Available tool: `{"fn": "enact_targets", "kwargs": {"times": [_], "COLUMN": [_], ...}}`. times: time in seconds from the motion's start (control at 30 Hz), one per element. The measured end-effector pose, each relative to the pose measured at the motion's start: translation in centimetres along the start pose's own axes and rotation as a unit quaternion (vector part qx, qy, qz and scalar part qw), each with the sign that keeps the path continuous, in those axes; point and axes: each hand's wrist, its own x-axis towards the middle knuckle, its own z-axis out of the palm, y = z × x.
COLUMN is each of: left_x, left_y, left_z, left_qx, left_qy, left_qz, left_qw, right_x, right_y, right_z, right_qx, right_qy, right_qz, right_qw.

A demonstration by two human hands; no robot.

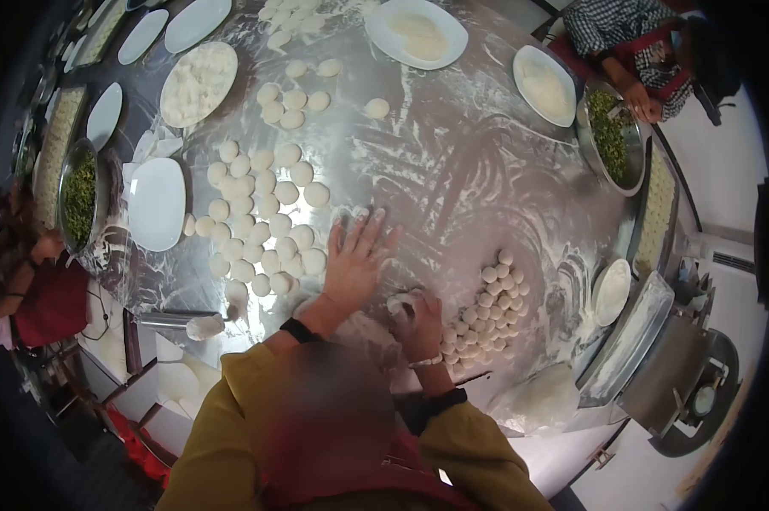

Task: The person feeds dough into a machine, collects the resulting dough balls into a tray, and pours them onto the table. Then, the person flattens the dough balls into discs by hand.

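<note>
My left hand (354,268) lies flat on the floured metal table with its fingers spread, just right of a large group of flattened dough rounds (241,224). Close beside it, my right hand (420,328) is curled downward on the tabletop. Something whitish shows at its thumb and fingertips; whether it is dough or flour is hard to make out. To the right of that hand sits a cluster of small dough balls (485,313). A larger lump of dough (538,399) rests near the table's front edge.
A rolling pin (175,321) lies at left. White plates (157,204), a flour dish (198,83) and bowls of chopped green filling (79,194) stand around. A co-worker's hand (636,94) is at the right-hand filling bowl (610,140); another person (39,294) is at left.
</note>
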Motion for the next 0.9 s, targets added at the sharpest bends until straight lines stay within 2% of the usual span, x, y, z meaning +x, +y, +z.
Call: {"fn": "enact_targets", "kwargs": {"times": [0.07,0.17,0.2,0.27,0.3,0.4,0.43,0.53,0.63,0.7,0.77,0.9], "left_x": [0.3,0.5,0.3,-0.2,-0.2,0.2,0.5,-0.1,1.1,0.9,0.4,-0.7], "left_y": [2.9,6.5,7.2,7.4,7.3,7.4,6.9,4.7,0.7,-1.0,-1.1,0.5], "left_z": [-0.9,0.3,1.4,3.6,4.6,4.1,4.4,4.6,1.8,0.7,0.2,0.7], "left_qx": [-0.046,-0.056,-0.064,-0.086,-0.094,-0.075,-0.064,-0.022,0.042,0.058,0.059,0.028], "left_qy": [0.035,0.013,0.008,-0.054,-0.084,-0.086,-0.076,-0.061,-0.046,-0.041,-0.024,-0.002], "left_qz": [-0.008,0.105,0.142,0.141,0.143,0.141,0.144,0.147,0.118,0.096,0.084,0.044], "left_qw": [0.998,0.993,0.988,0.985,0.982,0.983,0.985,0.987,0.991,0.993,0.994,0.999], "right_x": [-1.2,-2.7,-3.5,-5.6,-6.9,-9.8,-9.1,-5.6,-0.4,1.3,1.1,-3.8], "right_y": [1.6,1.9,2.2,2.8,3.5,5.6,6.6,8.4,7.7,8.2,7.6,9.6], "right_z": [-0.7,-4.7,-6.1,-8.0,-8.0,-6.3,-5.7,-5.2,-6.8,-7.9,-9.1,-8.8], "right_qx": [0.022,-0.061,-0.110,-0.204,-0.209,-0.301,-0.296,-0.373,-0.337,-0.299,-0.270,-0.227], "right_qy": [0.028,0.074,0.066,0.044,-0.052,-0.161,-0.119,-0.088,-0.030,-0.036,-0.055,-0.064], "right_qz": [0.040,0.074,0.066,0.048,0.084,-0.010,-0.032,-0.036,0.035,0.048,0.069,0.015], "right_qw": [0.999,0.993,0.990,0.977,0.973,0.940,0.947,0.923,0.941,0.952,0.959,0.972]}}
